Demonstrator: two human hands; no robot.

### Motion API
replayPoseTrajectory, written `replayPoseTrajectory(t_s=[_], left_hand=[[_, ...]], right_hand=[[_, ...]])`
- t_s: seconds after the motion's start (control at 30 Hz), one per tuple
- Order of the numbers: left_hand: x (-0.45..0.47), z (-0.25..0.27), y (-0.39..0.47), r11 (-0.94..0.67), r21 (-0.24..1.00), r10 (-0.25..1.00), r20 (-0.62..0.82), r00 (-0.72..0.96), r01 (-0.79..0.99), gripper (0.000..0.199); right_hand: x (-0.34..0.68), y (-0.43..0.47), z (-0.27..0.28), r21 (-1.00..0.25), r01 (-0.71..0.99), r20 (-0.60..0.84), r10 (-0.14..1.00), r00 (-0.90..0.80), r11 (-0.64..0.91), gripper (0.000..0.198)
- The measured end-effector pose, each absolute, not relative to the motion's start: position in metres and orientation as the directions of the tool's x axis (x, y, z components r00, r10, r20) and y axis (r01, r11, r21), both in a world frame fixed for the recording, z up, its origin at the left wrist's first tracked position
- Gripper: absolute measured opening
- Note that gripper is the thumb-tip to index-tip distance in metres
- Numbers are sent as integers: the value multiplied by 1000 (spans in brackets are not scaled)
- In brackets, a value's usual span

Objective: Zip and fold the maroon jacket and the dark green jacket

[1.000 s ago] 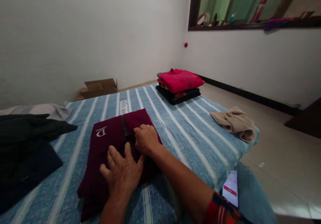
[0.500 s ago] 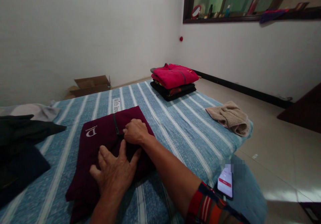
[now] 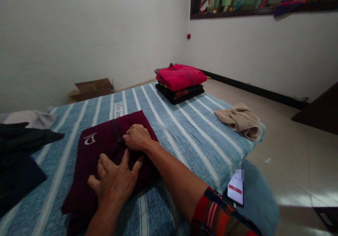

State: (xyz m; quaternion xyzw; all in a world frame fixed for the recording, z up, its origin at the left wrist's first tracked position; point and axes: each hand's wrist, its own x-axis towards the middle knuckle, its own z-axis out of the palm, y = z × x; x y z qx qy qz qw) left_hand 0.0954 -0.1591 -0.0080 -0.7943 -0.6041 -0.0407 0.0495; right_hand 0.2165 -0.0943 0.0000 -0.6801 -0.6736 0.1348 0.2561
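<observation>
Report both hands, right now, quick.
Left hand: open, spread on the maroon garment.
Right hand: curled on that same garment; whether it is gripping cannot be told.

L hand [image 3: 113, 179] palm-down w/ fingers spread on near part of maroon garment [image 3: 84, 165]; R hand [image 3: 137, 137] on its far part, fingers curled in, grip unclear; bare R forearm [image 3: 174, 176] slants in across garment's R edge, L wrist [image 3: 104, 209] over near edge
</observation>
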Motion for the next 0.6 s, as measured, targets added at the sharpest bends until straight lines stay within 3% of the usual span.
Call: replayPoseTrajectory(t_s=[0.6], left_hand=[[98, -5, -161, -258, -32, 961, 90, 260, 966, 60]], right_hand=[[214, -91, -12, -475, 859, 291, 955, -49, 189, 34]])
